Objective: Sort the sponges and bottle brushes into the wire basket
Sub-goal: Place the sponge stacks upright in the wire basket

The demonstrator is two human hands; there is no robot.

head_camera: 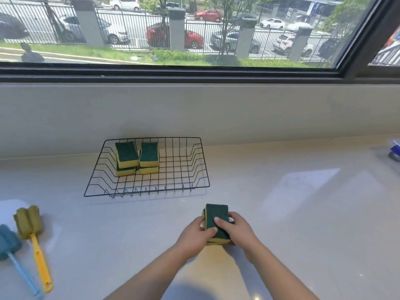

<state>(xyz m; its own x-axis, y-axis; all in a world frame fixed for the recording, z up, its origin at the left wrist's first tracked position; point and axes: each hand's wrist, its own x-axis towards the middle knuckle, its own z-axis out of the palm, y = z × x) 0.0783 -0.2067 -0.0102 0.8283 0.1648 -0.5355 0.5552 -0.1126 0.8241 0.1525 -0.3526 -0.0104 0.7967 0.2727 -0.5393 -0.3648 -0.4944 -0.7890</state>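
Both hands gripped one small stack of sponges [217, 224] on the pale bench [303, 213], at about 5 o'clock from the wire basket [195, 169]. The left hand [195, 234] closed on the stack's left side, thumb on the green top. The right hand [238, 229] closed on the right side, a fingertip pressing the green face. The stack showed green scrub over yellow foam, with another yellow edge underneath; it was unclear whether it touched the bench.

The wire basket sat near the wall, at 12 o'clock from the hands. Inside, in its back-left part, were two stacks of green-and-yellow sponges [137, 158] side by side, two high each.

At 9 o'clock, far left on the bench, lay two bottle brushes: a yellow brush [32, 232] and, just left of it, a blue brush [10, 245], handles pointing toward the near edge.
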